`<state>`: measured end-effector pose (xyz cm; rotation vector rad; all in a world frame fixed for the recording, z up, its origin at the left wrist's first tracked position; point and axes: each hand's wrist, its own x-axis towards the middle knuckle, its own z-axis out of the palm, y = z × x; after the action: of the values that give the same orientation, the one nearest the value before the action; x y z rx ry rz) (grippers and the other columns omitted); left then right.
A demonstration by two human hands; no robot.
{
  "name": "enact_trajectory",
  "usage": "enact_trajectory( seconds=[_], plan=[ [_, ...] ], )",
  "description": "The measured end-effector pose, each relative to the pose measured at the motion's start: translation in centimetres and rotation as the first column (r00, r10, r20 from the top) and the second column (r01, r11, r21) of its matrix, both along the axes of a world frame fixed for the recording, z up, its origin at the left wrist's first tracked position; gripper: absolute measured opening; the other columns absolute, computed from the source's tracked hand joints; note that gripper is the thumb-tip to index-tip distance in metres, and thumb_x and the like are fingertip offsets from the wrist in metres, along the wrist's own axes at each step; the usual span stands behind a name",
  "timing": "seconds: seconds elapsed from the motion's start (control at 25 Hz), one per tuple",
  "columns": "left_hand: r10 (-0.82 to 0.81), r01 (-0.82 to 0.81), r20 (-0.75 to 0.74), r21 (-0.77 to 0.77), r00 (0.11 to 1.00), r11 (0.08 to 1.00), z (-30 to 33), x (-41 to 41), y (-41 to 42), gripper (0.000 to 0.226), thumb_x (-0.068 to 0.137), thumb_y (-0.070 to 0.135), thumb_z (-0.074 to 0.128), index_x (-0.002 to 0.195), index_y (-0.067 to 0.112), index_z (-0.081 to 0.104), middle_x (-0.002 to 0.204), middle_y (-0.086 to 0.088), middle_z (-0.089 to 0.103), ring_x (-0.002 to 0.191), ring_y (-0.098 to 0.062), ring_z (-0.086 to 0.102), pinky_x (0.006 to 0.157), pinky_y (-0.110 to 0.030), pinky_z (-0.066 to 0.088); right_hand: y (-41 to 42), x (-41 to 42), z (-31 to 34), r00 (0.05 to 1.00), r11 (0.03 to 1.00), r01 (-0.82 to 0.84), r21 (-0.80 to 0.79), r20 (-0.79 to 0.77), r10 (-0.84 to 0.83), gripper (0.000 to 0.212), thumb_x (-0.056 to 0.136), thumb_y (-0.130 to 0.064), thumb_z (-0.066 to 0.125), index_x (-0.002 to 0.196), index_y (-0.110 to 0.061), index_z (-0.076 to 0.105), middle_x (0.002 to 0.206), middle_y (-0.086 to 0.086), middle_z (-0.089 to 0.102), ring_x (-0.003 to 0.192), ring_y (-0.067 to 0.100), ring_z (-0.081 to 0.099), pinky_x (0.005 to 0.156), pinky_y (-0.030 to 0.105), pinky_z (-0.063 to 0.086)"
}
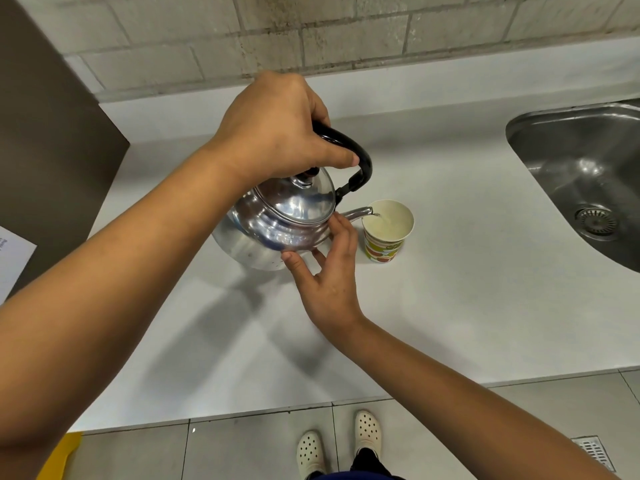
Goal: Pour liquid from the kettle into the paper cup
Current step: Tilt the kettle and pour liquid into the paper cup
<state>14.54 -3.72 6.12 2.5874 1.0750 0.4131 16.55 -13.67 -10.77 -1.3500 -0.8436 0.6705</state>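
A shiny metal kettle (pixel 277 220) with a black handle is tilted to the right, lifted off the white counter (pixel 450 306). My left hand (pixel 277 133) grips the black handle from above. My right hand (pixel 329 271) presses its spread fingers against the kettle's lower side. The spout sits over the rim of a patterned paper cup (pixel 386 237) standing upright on the counter. A thin stream runs from the spout into the cup, which holds pale liquid.
A steel sink (pixel 581 174) lies to the right of the cup. A brown panel (pixel 52 140) with a sheet of paper stands at the left. A brick wall runs along the back. The counter's front edge is below, with floor tiles and my shoes.
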Motion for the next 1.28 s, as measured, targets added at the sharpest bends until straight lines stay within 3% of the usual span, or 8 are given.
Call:
enact_trajectory(
  seconds=[1.0,1.28],
  plan=[
    [-0.025,0.030,-0.061,0.083,0.998,0.996,1.0,0.1,-0.3,0.035,0.055,0.062,0.070,0.061,0.029,0.062,0.047,0.012,0.050,0.051,-0.005,0.048,0.043,-0.022,0.027,0.2,-0.8,0.9,0.999,1.000,0.017,0.025,-0.041,-0.016,0.072,0.080,-0.015,0.068,0.135,-0.007,0.024,0.142,0.009,0.022,0.131,0.015,0.032,0.104,0.048,0.041],
    [-0.040,0.047,-0.071,0.097,0.997,0.994,1.0,0.1,-0.3,0.043,0.055,0.063,0.069,0.072,0.023,0.071,0.055,0.009,0.057,0.059,-0.008,0.054,0.046,-0.023,0.036,0.2,-1.0,0.9,0.999,0.999,0.012,0.046,-0.050,-0.010,0.072,0.080,-0.016,0.069,0.135,-0.008,0.024,0.141,0.008,0.022,0.128,0.008,0.033,0.104,0.047,0.041]
  ],
)
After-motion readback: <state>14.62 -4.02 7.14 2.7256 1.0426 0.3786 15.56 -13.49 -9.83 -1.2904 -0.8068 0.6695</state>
